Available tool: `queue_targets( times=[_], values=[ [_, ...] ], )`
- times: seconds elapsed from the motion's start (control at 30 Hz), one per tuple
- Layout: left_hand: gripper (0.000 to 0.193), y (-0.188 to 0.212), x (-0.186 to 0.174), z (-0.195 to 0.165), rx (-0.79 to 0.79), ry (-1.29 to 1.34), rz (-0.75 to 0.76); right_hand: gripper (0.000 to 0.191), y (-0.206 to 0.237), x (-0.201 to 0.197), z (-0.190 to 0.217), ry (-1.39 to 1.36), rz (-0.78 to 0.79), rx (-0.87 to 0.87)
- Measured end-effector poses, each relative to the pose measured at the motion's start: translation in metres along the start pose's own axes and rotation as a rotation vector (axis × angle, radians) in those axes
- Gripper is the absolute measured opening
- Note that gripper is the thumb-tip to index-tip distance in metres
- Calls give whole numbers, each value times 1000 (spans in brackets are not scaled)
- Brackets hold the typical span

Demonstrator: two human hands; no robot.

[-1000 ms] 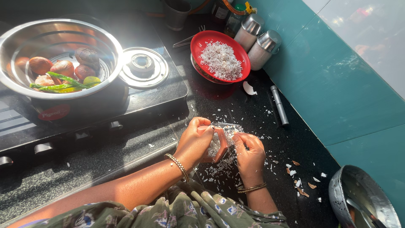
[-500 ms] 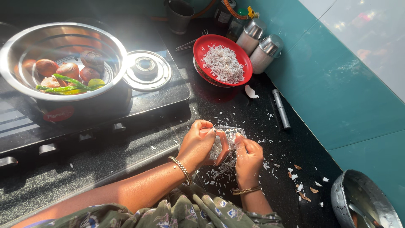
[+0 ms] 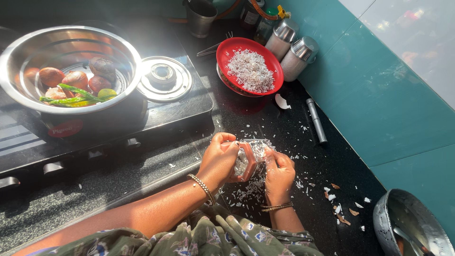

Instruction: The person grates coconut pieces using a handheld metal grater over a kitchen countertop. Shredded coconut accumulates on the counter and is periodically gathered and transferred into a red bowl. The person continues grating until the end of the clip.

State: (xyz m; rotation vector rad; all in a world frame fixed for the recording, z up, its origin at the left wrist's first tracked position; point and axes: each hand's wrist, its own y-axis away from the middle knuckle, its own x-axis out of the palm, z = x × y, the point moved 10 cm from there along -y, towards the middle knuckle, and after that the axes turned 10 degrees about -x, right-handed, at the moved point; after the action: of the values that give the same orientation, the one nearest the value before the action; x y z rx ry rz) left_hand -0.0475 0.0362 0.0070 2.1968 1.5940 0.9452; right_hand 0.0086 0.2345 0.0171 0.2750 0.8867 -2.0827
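A: What do the hands hold?

B: The left hand (image 3: pixel 219 160) is wrapped around a small clear grater box with a reddish edge (image 3: pixel 248 159), pressing it from the left. The right hand (image 3: pixel 279 171) is curled against the box's right side, fingers closed on something I cannot make out. Both sit at the near middle of the black speckled tabletop (image 3: pixel 142 175), touching the box.

A: And under them?

B: White shreds (image 3: pixel 246 189) lie scattered on the tabletop just below the box, with more flecks spreading to the right. Some shreds show inside the box as well.

A: Which containers hold anything?

B: Farther off, the round red plate (image 3: pixel 227 52) carries a heap of white grated shreds (image 3: pixel 251 71). Far left, the wide steel bowl (image 3: pixel 118 45) stands on the black gas stove (image 3: pixel 180 106) and holds brown round onions (image 3: pixel 51 76), long green chillies (image 3: pixel 71 95) and a small yellow-green piece. Near right, a steel pot (image 3: pixel 384 223) is cut off by the picture's edge; a metal utensil lies in it.

A: Anything beside the plate?

B: Two steel-capped shaker jars (image 3: pixel 298 57) stand just to its right against the teal wall (image 3: pixel 379 104). A grey metal rod (image 3: pixel 316 121) lies on the tabletop between plate and pot, and a steel cup (image 3: pixel 200 18) stands at the far edge.
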Motion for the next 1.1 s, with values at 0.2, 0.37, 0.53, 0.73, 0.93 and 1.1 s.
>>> queue_targets(
  times=[0.2, 0.37, 0.53, 0.73, 0.93, 1.1],
  values=[
    [35, 0, -1, -14, 154, -16, -21, 19, 0, 1, 31, 66, 59, -170],
    [34, -9, -2, 7, -2, -21, -34, 17, -2, -6, 24, -59, 10, -64],
    [32, -6, -2, -10, 208, -48, -32, 14, -1, -5, 30, 75, 46, -192],
    [31, -3, -5, 2, 103, -52, -78, 15, 5, -8, 20, 12, 8, -129],
    [32, 4, 1, 2, 28, 47, -6, 16, 7, -14, 22, 69, -48, -145],
    [31, 11, 0, -6, 61, 50, -25, 13, 8, -6, 36, 109, 30, -286]
  ],
)
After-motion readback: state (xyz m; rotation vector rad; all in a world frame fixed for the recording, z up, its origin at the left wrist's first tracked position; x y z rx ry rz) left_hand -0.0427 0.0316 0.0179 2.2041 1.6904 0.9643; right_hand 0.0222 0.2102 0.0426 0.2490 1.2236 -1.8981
